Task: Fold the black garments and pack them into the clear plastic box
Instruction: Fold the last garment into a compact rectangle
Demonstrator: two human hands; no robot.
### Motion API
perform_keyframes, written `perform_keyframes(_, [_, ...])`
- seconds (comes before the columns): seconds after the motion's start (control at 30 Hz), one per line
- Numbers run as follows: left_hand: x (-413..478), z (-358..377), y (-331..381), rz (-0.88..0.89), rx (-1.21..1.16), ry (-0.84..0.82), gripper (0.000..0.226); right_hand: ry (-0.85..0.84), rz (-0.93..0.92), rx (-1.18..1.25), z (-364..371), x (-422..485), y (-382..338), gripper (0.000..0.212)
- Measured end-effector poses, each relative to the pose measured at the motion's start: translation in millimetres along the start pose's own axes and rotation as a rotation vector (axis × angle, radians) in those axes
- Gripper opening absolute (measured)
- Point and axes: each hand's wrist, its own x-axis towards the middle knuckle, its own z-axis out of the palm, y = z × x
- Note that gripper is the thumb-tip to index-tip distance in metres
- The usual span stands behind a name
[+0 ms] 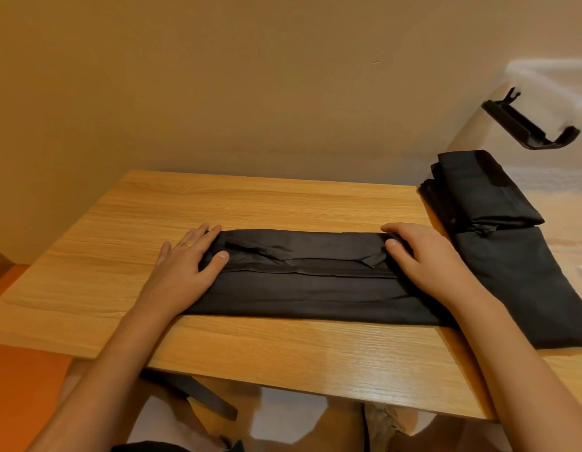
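Box [551, 76] blurred, cropped; garment [302, 285] ends covered.

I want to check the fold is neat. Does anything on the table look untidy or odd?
Yes. The long folded black fabric garment on the light wooden table has a crumpled upper layer: creases and one loose corner flap near its right end.

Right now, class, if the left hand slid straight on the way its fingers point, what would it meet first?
Probably the wall. The left hand points away and slightly right, just past the garment at its far left corner, then over bare table. Depth is hard to judge.
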Motion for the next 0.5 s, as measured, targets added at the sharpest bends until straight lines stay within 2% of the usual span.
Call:
perform_keyframes(0.2, [1,0,-1,0.009,-0.057,0.02,0.059,-0.001,0.026,-0.01,1,1,1,0.043])
perform_keyframes(0.33, [7,-11,-3,0.005,-0.154,-0.009,0.065,0.004,0.063,-0.026,-1,-1,1,0.045])
perform_keyframes(0.5, [25,-26,3,-0.022,-0.012,-0.003,0.052,-0.011,0.121,-0.073,-2,-1,1,0.052])
